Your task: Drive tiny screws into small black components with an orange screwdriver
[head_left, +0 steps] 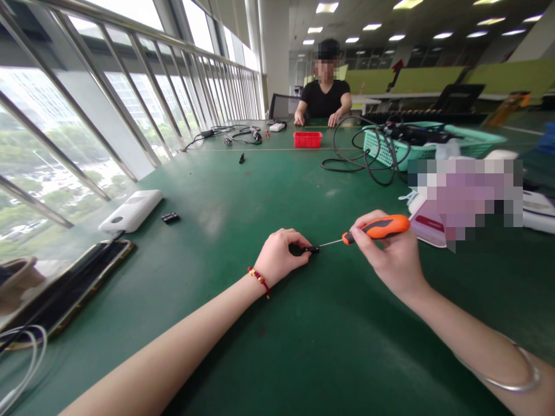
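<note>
the screwdriver [388, 227] has a thick orange handle with dark grey patches and a slim, straight metal shaft. it slopes slightly down to the left, and its tip meets the right end of a small, dark black part [312, 249]; whether it sits in a screw there is too small to tell. the part lies low over the middle of the green tabletop [243, 358], partly hidden by fingers.

the left forearm slants up from the lower left, and the left hand [281, 254] is curled low at the tabletop, back of the hand outward, a red bracelet [259, 278] at the wrist. its grip is pinched on the part, thumb on the near side and fingers on the far side, with a rounded gap behind them.

the right forearm comes in from the lower right, wearing a silver bangle [515, 386]. the right hand [392, 266] has its grip closed round the handle, thumb laid along the near side toward the shaft.
</note>
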Demonstrator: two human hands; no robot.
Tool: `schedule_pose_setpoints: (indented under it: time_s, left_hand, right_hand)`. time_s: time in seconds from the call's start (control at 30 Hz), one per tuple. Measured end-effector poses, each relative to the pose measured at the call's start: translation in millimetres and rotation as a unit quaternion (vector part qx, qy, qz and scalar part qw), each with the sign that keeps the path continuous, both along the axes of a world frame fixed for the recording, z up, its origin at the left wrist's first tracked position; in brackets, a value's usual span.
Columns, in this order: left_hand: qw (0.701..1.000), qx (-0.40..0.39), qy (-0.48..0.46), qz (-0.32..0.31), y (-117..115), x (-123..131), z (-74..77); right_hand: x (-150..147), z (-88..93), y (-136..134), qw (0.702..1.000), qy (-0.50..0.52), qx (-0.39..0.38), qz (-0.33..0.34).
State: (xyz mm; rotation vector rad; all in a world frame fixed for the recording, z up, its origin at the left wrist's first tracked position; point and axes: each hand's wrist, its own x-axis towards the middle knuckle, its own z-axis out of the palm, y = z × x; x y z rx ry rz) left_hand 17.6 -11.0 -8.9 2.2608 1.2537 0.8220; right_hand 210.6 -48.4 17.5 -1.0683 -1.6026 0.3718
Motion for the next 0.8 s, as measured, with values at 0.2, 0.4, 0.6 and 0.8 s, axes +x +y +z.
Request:
schedule_pose_setpoints:
  time_s: [0.2,0.4,0.6,0.8]
  left_hand:
    - [1.0,0.003,0.008,-0.003,1.2,-1.2,-1.8]
    - [1.0,-0.006,-0.003,0.001,0.5,-0.8,-0.8]
    - [1.0,-0.008,-0.014,-0.004,1.7,-1.7,-1.2]
    - [1.0,-0.009,-0.021,-0.005,2.2,-2.2,-2.1]
  right_hand:
    - [0.4,-0.1,-0.6,1.0,-0.008,0.025,-0.006]
    - [0.3,-0.2,-0.8,0.999,-0.005,0.047,-0.006]
    - [0.3,-3.1,0.0,0.999,-0.004,0.033,-0.001]
    - [0.3,-3.1,-0.9,0.999,0.001,0.045,-0.002]
